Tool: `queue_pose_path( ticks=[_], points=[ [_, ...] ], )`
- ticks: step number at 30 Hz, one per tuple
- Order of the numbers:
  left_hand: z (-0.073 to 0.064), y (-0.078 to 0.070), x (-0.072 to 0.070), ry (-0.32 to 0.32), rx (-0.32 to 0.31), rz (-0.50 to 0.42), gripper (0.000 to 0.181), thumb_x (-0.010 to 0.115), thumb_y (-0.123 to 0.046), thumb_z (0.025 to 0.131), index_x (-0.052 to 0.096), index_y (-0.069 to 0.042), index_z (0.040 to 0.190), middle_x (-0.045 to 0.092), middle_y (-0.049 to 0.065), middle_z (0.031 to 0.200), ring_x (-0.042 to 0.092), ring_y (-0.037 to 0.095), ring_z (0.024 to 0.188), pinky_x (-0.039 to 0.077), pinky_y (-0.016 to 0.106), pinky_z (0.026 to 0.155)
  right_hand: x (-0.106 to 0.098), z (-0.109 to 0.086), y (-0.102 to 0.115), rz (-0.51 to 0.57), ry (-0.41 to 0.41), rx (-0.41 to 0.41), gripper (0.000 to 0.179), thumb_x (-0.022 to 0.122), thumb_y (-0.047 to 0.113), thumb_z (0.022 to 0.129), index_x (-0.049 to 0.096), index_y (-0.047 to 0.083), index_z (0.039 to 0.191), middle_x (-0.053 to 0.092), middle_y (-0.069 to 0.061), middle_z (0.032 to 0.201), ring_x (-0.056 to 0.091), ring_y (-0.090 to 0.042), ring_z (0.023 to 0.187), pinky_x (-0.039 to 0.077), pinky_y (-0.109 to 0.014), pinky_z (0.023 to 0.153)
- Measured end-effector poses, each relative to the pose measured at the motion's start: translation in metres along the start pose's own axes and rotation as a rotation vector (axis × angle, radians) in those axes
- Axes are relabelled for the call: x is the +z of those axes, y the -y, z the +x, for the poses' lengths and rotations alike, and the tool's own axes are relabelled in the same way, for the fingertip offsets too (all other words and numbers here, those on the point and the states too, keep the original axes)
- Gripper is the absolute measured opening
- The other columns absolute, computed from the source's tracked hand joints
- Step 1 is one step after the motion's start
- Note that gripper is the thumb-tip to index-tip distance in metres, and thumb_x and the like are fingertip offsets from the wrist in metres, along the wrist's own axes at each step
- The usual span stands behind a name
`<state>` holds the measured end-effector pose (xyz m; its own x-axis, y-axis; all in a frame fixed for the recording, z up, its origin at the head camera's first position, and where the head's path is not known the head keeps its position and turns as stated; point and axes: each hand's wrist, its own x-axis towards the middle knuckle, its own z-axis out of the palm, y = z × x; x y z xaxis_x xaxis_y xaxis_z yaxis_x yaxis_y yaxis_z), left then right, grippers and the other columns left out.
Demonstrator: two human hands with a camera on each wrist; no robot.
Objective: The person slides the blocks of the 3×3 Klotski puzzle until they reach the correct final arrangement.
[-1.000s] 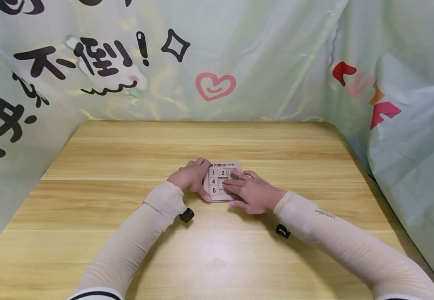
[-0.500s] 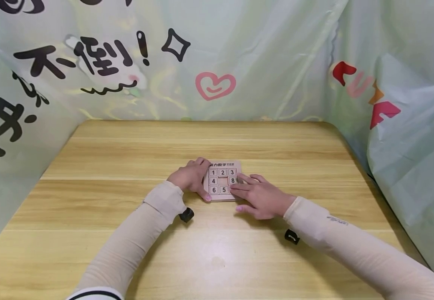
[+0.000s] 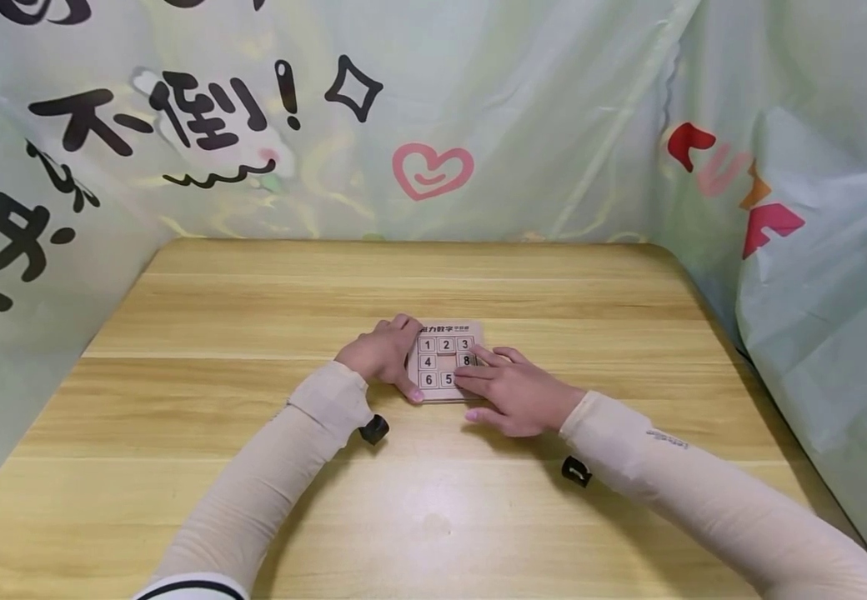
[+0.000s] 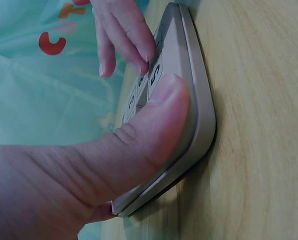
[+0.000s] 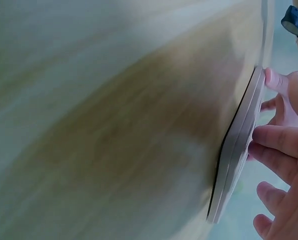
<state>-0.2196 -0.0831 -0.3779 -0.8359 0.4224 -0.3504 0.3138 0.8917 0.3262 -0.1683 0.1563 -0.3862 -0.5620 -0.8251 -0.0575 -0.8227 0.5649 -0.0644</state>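
Observation:
A pale number sliding puzzle (image 3: 433, 397) lies flat on the table, with black digits on square tiles. Its top row reads 1, 2, 3; 4 and 8 flank a vacant middle slot; 6 and 5 show in the bottom row. My left hand (image 3: 384, 353) grips the puzzle's left side, the thumb (image 4: 154, 115) on the near corner and the fingers at the far left. With fingers extended, my right hand (image 3: 519, 390) touches the tiles at the lower right with its fingertips (image 5: 261, 134). These cover the bottom right slot.
The wooden table (image 3: 253, 292) spreads around the puzzle on every side. A printed cloth curtain (image 3: 538, 125) hangs behind it and along both sides. Each wrist carries a small black camera, such as the right wrist camera (image 3: 576, 472).
The 5 tile has slid from the middle slot into the bottom row, uncovering the centre. My right hand drew back rightward, then shifted slightly left. My left hand keeps its place.

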Motion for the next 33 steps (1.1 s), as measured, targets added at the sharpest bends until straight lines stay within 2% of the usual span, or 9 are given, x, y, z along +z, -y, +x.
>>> queue_pose_path(
  ticks=[6, 13, 33],
  points=[
    [-0.001, -0.001, -0.002, 0.007, -0.006, -0.006, 0.113, 0.091, -0.047, 0.057, 0.032, -0.011, 0.146, 0.031, 0.007, 0.147, 0.036, 0.03, 0.129, 0.037, 0.053, 0.104, -0.002, 0.02, 0.003, -0.006, -0.021, -0.019, 0.057, 0.047, 0.045, 0.099, 0.052, 0.005, 0.14, 0.049, -0.009, 0.144, 0.029, -0.036, 0.141, 0.025, -0.057, 0.111],
    [0.0, -0.001, -0.001, 0.009, 0.004, 0.015, 0.112, 0.09, -0.05, 0.057, 0.033, -0.011, 0.145, 0.033, 0.007, 0.145, 0.038, 0.03, 0.126, 0.042, 0.05, 0.101, -0.002, 0.036, 0.005, -0.013, 0.013, 0.0, 0.06, 0.044, 0.048, 0.1, 0.049, 0.006, 0.142, 0.046, -0.009, 0.146, 0.027, -0.036, 0.141, 0.022, -0.056, 0.113],
    [0.001, 0.0, 0.0, 0.007, -0.007, 0.0, 0.116, 0.09, -0.05, 0.055, 0.032, -0.01, 0.147, 0.032, 0.009, 0.148, 0.036, 0.031, 0.129, 0.036, 0.055, 0.105, -0.001, 0.037, 0.005, -0.017, 0.054, 0.014, 0.06, 0.042, 0.049, 0.1, 0.047, 0.008, 0.144, 0.043, -0.007, 0.148, 0.023, -0.034, 0.143, 0.02, -0.056, 0.114]
  ],
)
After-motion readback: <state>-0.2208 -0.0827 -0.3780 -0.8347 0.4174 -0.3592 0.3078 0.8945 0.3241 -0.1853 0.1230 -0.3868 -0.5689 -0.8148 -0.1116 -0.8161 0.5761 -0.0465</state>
